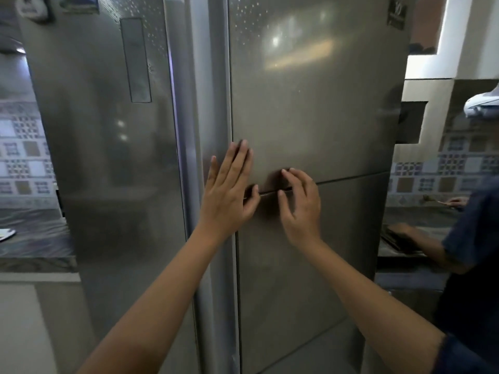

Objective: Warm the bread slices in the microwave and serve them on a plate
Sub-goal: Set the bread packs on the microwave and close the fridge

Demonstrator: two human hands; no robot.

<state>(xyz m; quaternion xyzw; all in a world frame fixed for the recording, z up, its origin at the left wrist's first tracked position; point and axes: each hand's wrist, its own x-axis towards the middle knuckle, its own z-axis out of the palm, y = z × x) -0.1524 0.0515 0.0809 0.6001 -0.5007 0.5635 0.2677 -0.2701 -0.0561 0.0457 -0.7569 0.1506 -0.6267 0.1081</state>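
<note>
A tall steel-grey refrigerator fills the head view. Its upper right door (318, 98) meets the lower right door (305, 252) at a horizontal seam. My left hand (229, 187) lies flat with straight fingers against the upper door near its left edge, thumb at the seam. My right hand (299, 203) touches the doors at the seam with lightly bent fingers and holds nothing. No bread, plate or microwave is in sight.
The left refrigerator door (113, 147) carries a narrow panel (136, 60). A dark patterned counter (35, 241) runs at the left, tiled wall behind it. At the right another person (464, 238) in a dark blue shirt works at a counter.
</note>
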